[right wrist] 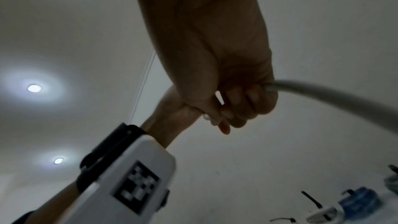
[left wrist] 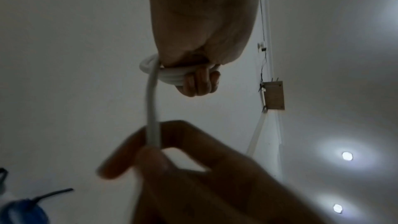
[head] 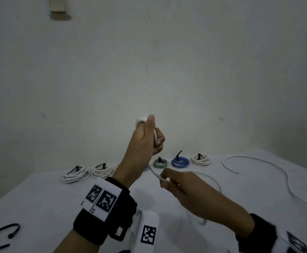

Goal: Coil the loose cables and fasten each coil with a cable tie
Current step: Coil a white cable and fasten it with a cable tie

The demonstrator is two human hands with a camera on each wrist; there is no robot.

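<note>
Head view shows my left hand (head: 142, 141) raised above the table (head: 39, 201), fingers curled around a small coil of white cable (left wrist: 170, 74). My right hand (head: 182, 189) pinches the trailing length lower down. It looks light, springy, smooth; I judge gripping close to the coil keeps loops from popping open.

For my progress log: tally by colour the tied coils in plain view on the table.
White tied coils: 3
Green tied coil: 1
Blue tied coil: 1
Total: 5
Not counted: the untied white cable being wound, and whatever the left hand partly hides in the row.
</note>
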